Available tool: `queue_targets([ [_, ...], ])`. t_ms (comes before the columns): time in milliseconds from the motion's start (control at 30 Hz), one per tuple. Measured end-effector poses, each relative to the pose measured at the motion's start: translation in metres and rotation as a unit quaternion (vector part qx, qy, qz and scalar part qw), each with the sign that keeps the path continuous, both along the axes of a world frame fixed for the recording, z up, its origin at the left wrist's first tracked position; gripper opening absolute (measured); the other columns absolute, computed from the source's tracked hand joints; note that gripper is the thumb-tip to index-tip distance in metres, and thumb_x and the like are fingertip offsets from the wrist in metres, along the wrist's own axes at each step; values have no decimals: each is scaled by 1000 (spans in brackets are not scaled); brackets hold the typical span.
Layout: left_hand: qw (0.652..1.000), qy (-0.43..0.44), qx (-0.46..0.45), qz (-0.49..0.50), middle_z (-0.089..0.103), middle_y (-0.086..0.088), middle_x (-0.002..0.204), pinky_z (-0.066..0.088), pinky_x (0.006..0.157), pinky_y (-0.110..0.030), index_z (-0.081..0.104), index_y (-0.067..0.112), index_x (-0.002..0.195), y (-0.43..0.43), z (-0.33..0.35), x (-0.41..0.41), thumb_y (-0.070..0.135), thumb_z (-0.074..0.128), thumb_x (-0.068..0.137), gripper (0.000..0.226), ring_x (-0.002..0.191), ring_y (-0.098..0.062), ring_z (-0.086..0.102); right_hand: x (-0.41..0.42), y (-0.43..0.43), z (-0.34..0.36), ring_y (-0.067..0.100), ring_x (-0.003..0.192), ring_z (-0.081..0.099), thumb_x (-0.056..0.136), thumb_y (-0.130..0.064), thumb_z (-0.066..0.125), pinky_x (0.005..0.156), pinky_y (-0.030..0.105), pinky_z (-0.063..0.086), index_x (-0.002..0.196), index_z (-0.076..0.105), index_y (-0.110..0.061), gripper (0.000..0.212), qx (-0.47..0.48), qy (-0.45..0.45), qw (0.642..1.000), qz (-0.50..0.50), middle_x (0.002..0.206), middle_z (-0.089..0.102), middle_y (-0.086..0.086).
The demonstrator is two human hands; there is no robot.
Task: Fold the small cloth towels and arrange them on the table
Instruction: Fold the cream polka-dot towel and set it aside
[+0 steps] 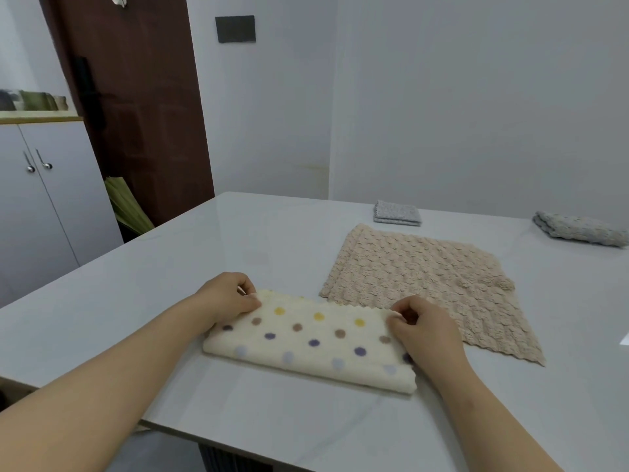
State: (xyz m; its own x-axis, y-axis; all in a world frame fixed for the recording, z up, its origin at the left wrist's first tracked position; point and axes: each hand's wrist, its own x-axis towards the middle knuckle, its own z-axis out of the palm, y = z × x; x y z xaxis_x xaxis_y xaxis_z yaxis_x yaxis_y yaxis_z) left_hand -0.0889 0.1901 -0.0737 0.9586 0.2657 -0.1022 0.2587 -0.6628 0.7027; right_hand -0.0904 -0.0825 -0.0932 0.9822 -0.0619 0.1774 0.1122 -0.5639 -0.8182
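A cream towel with coloured dots (pixel 309 338) lies folded in half on the white table (pixel 170 301), its fold toward me. My left hand (pixel 228 296) pinches its far left corner and my right hand (pixel 422 330) pinches its far right corner. Just behind it a beige textured towel (pixel 429 284) lies spread flat, with a small bump near its right side. Two folded grey towels rest near the far edge: one (pixel 397 213) at the middle, another (pixel 578 228) at the far right.
The table's near edge runs diagonally below my forearms. A white cabinet (pixel 41 199) and a brown door (pixel 136 114) stand to the left. White walls close off the far side of the table.
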Motion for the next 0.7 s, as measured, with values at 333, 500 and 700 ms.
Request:
queue_targets([
  [333, 952, -131, -272, 56, 51, 0, 68, 31, 51, -21, 56, 14, 74, 0, 5, -25, 17, 62, 87, 15, 57, -14, 38, -5, -7, 1, 18, 63, 51, 79, -3, 60, 63, 33, 41, 69, 64, -20, 20, 178, -25, 984, 9, 63, 59, -4],
  [500, 919, -154, -358, 52, 65, -3, 92, 46, 72, -29, 58, 8, 72, -1, 23, -42, 5, 61, 85, 13, 78, -19, 56, -19, -10, 9, 14, 68, 52, 81, 3, 57, 63, 29, 43, 73, 64, -16, 23, 254, -61, 965, 5, 71, 59, -2],
  [700, 897, -229, -379, 15, 64, -1, 95, 48, 68, -30, 53, 7, 67, -9, 62, -66, -2, 54, 85, 20, 82, -20, 58, -32, -9, 39, 2, 56, 52, 82, 9, 55, 51, 13, 42, 69, 61, -16, 28, 334, -98, 937, 31, 63, 60, -12],
])
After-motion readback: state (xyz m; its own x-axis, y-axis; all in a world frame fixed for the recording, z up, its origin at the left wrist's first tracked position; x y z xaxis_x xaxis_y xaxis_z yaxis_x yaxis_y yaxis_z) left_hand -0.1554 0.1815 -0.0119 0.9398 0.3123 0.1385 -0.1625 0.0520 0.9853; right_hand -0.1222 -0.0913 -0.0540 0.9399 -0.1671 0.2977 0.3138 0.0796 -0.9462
